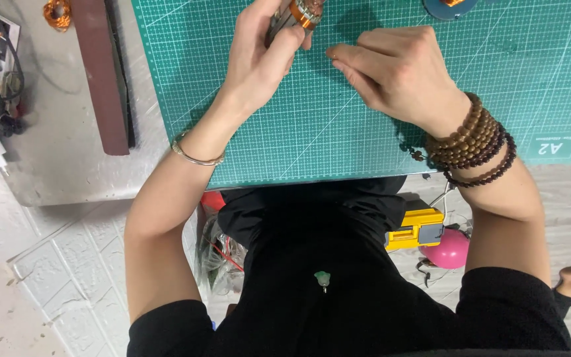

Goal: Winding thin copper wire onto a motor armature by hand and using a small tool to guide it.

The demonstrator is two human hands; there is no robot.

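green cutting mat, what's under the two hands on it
Under the left hand and right hand only the green gridded cutting mat shows, with their shadows. The left hand holds a copper-wound metal part above it. Whatever lies directly beneath the palms is covered.

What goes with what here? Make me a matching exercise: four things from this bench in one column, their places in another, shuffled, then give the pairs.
Things:
1. copper-wound motor part
2. bead bracelets
3. thin metal bangle
4. dark brown strip

Places:
A. around the right wrist
B. on the grey surface left of the green cutting mat
C. held in the left hand at the top edge of the view
D. around the left wrist

Pairs: 1-C, 2-A, 3-D, 4-B
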